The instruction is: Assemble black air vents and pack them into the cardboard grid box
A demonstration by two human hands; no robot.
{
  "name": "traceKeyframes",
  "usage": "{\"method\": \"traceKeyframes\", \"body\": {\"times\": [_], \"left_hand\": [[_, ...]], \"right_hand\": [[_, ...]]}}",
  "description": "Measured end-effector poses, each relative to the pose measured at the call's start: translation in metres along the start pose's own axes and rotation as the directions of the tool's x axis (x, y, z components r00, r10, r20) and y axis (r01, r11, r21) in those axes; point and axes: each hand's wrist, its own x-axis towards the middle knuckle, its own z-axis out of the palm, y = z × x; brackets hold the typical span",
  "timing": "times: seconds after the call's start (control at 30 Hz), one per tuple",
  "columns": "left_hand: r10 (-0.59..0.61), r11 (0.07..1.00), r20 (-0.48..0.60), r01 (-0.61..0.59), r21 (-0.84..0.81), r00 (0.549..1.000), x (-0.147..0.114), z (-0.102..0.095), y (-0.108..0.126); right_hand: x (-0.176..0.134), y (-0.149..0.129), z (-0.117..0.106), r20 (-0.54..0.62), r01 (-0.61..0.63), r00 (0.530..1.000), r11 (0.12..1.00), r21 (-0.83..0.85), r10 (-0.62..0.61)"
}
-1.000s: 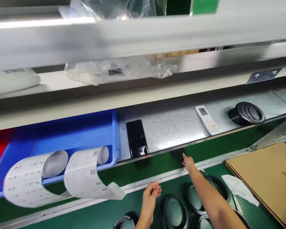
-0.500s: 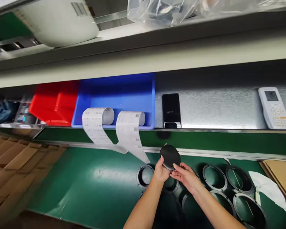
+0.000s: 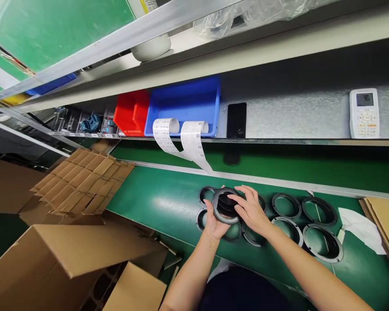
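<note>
Fingers of left hand (image 3: 215,226) mostly hidden behind black round part (image 3: 225,209). Open carton (image 3: 81,250) cut off at left and bottom. Label strip (image 3: 193,140): finer print illegible.

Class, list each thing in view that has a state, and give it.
Round black piece: held in left hand, right hand fingers at its middle
Black rings: lying on green table
Label rolls: partly unrolled
Blue bin: open-topped
Phone: lying flat, upper side dark
Remote control: face up, display showing marks
Cardboard box: flaps open
</note>
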Motion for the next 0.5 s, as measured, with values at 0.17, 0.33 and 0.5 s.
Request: {"method": "traceKeyframes", "body": {"times": [0.17,0.33,0.5], "left_hand": [[-0.003,0.995,0.040,-0.001,0.098,0.999,-0.025,0.020,-0.016],[-0.011,0.993,0.100,0.000,0.118,0.995,-0.040,0.036,-0.019],[-0.043,0.996,0.133,0.032,0.085,0.990,-0.046,0.036,-0.009]], "right_hand": [[-0.013,-0.005,-0.014,0.031,0.012,0.999,0.981,0.193,-0.018],[-0.020,-0.014,-0.031,0.002,-0.058,0.998,0.889,0.453,0.064],[-0.024,-0.031,-0.039,-0.034,-0.035,0.998,0.882,0.470,0.058]]}}
